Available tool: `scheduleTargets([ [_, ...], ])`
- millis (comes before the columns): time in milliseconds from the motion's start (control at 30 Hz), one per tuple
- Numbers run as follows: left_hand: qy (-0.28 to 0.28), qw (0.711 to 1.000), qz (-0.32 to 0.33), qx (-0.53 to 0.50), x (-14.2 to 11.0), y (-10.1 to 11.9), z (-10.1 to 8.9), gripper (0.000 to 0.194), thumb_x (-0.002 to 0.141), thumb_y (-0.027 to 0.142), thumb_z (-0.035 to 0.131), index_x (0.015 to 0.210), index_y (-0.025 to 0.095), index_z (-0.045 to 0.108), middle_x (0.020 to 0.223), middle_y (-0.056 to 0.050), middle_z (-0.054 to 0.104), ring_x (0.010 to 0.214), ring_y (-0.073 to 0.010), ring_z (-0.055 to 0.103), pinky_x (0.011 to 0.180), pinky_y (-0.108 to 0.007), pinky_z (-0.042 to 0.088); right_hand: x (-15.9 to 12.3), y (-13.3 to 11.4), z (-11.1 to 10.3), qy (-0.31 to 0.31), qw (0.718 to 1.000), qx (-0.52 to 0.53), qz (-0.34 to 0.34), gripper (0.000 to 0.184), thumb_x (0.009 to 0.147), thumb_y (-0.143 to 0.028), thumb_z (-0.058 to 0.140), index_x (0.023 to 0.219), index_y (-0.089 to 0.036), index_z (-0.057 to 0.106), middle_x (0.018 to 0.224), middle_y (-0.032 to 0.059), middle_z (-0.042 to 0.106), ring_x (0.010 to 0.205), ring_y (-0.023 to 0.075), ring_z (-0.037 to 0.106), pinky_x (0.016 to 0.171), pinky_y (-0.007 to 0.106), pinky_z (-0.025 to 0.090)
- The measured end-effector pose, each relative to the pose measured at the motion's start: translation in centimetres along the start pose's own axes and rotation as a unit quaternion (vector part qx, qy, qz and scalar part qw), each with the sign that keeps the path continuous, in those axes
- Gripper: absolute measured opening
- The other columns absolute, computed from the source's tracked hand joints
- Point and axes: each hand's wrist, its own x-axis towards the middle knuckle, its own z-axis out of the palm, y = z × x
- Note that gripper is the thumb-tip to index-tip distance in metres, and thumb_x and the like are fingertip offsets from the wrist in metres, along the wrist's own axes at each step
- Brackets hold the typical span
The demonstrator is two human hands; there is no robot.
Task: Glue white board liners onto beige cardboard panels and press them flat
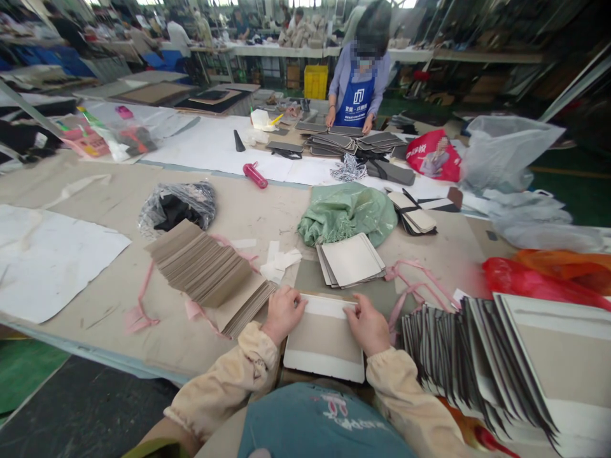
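Note:
A flat white panel with a beige board strip across its middle (324, 340) lies in front of me at the table's near edge. My left hand (285, 313) pinches its far left corner, thumb and fingers pressed together. At the far right corner, my right hand (367, 324) grips the same edge with bent fingers. Left of my hands, a long row of brown cardboard pieces (200, 264) leans on its side with pink strips around it. Just beyond the panel sits a small stack of white panels (351, 259). To my right stands a thick leaning row of similar white-and-beige panels (563, 356).
Behind the stack is a green plastic bundle (348, 213); a clear bag with black material (179, 207) lies left of it. A pink tape dispenser (255, 175) rests farther back. Across the table a person in a blue apron (358, 95) handles grey pieces. Red plastic (529, 283) lies right.

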Motion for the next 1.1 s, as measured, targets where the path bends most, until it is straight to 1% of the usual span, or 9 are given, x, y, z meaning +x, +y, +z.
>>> scheduleTargets([
  [100,0.0,1.0,-0.001,0.003,0.1,0.0,0.2,0.018,0.08,0.035,0.059,0.069,0.02,0.059,0.082,-0.005,0.06,0.083,-0.0218,0.057,0.075,-0.032,0.038,0.0,0.1,0.3,0.001,1.0,-0.008,0.001,0.037,0.083,-0.034,0.049,0.118,-0.021,0.051,0.08,0.0019,0.064,0.072,0.0194,0.059,0.063,0.029,0.039],
  [200,0.019,1.0,-0.009,-0.004,0.1,-0.2,0.5,0.017,0.077,0.035,0.062,0.082,0.019,0.06,0.088,-0.006,0.06,0.089,-0.0234,0.056,0.078,-0.033,0.04,0.1,0.4,0.6,0.017,1.0,-0.007,-0.004,0.039,0.083,-0.036,0.05,0.119,-0.021,0.049,0.083,0.0027,0.063,0.076,0.0201,0.059,0.067,0.03,0.042],
  [333,0.096,0.995,0.021,-0.032,-0.4,-0.9,0.6,0.039,0.078,0.034,0.06,0.112,0.018,0.052,0.111,-0.011,0.055,0.107,-0.0266,0.051,0.089,-0.038,0.04,-0.1,1.2,0.8,0.089,0.995,-0.007,-0.036,0.053,0.081,-0.04,0.053,0.127,-0.015,0.043,0.106,0.0111,0.058,0.098,0.0254,0.056,0.08,0.036,0.045],
  [433,0.125,0.989,0.076,-0.03,-1.6,-1.3,-0.1,0.038,0.084,0.03,0.051,0.12,0.017,0.049,0.122,-0.014,0.05,0.116,-0.0269,0.045,0.097,-0.042,0.035,-1.0,1.9,0.7,0.154,0.985,-0.031,-0.073,0.059,0.083,-0.043,0.052,0.13,-0.009,0.041,0.118,0.0182,0.052,0.112,0.0293,0.048,0.091,0.041,0.042],
  [533,0.08,0.986,0.148,-0.002,-3.2,-1.3,-0.9,0.035,0.087,0.026,0.045,0.121,0.019,0.051,0.128,-0.012,0.05,0.121,-0.0263,0.043,0.104,-0.045,0.029,-2.3,1.9,0.6,0.155,0.975,-0.068,-0.146,0.052,0.088,-0.04,0.046,0.13,-0.01,0.043,0.126,0.0191,0.05,0.12,0.0287,0.043,0.098,0.043,0.036],
  [600,0.04,0.981,0.189,0.02,-4.4,-1.0,-1.1,0.037,0.088,0.027,0.044,0.123,0.02,0.051,0.133,-0.012,0.049,0.127,-0.0268,0.038,0.108,-0.048,0.022,-3.3,1.5,0.8,0.117,0.967,-0.095,-0.207,0.049,0.09,-0.037,0.043,0.132,-0.013,0.041,0.134,0.0158,0.046,0.126,0.0269,0.038,0.103,0.043,0.031],
  [700,-0.009,0.974,0.22,0.051,-5.7,-0.3,-0.7,0.045,0.088,0.037,0.044,0.129,0.017,0.048,0.141,-0.013,0.041,0.135,-0.0292,0.027,0.111,-0.053,0.012,-4.3,0.5,1.6,0.061,0.953,-0.128,-0.266,0.053,0.091,-0.038,0.042,0.137,-0.013,0.035,0.142,0.0125,0.038,0.134,0.0262,0.027,0.108,0.046,0.021],
  [867,-0.059,0.968,0.218,0.108,-6.4,0.3,0.6,0.066,0.086,0.054,0.041,0.137,0.012,0.037,0.149,-0.016,0.026,0.139,-0.0324,0.014,0.109,-0.059,0.01,-4.7,0.0,3.2,0.029,0.94,-0.158,-0.299,0.058,0.091,-0.044,0.042,0.138,-0.012,0.034,0.146,0.0118,0.032,0.135,0.0287,0.024,0.108,0.052,0.016],
  [1100,-0.075,0.959,0.222,0.16,-6.4,-0.1,1.0,0.07,0.088,0.058,0.031,0.141,0.012,0.031,0.152,-0.014,0.019,0.14,-0.0303,0.008,0.11,-0.059,0.004,-4.5,0.8,3.7,0.027,0.936,-0.197,-0.292,0.058,0.092,-0.046,0.038,0.138,-0.012,0.036,0.145,0.0118,0.032,0.133,0.0302,0.027,0.106,0.058,0.015],
])
